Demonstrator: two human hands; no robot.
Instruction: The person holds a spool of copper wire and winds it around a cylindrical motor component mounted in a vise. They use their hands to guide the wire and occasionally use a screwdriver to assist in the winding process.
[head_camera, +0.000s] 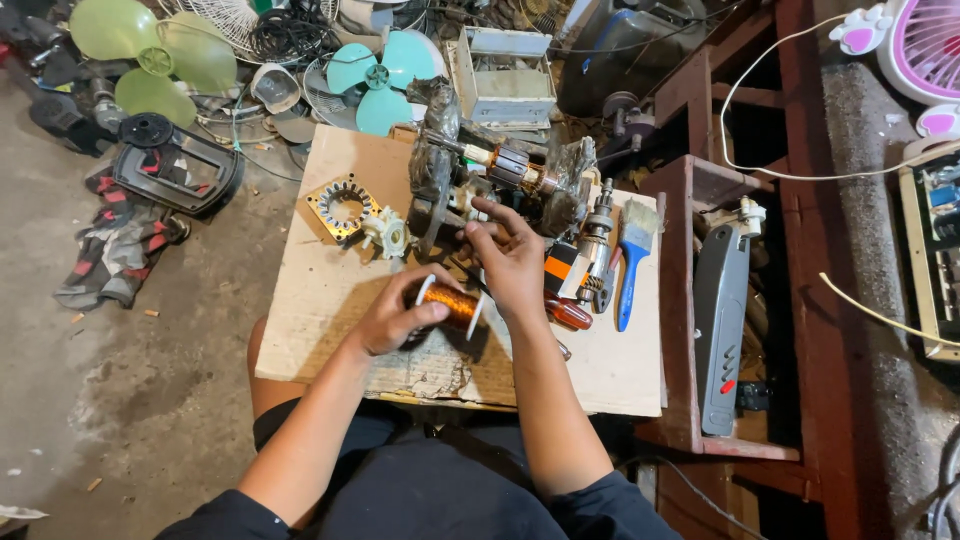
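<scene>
1. At the far left, on the concrete floor, a black fan guard frame (178, 165) lies flat beside a crumpled striped rag (120, 250), with pale green fan blades (150, 55) above them.
2. Further in, a sheet of worn cardboard (330, 300) serves as the work surface, resting across the person's lap.
3. On the cardboard's upper left part lies a square metal stator core (341, 206) with a round opening, and just beside it a small white plastic gear-like piece (386, 232).
4. The left hand (392, 320) is curled round a spool of copper wire (452, 303), thumb over the top and fingers under it, gripping it firmly. The spool sits low over the middle of the cardboard, lying on its side with its white flange facing right.
5. The right hand (512, 262) is just to the right of and above the spool; its thumb and forefinger are pressed together in a pinch above the spool. Whether a strand of wire lies between them is too fine to tell.
6. Behind the hands stands a dismantled motor (500, 175) with a copper-wound armature on a shaft.
7. To the right lie a screwdriver with a reddish handle (568, 313), a metal drill chuck part (596, 245), and a blue-handled paintbrush (633, 262).
8. At the far right, a grey tool casing (720, 330) rests on a dark red wooden shelf (680, 300).
</scene>
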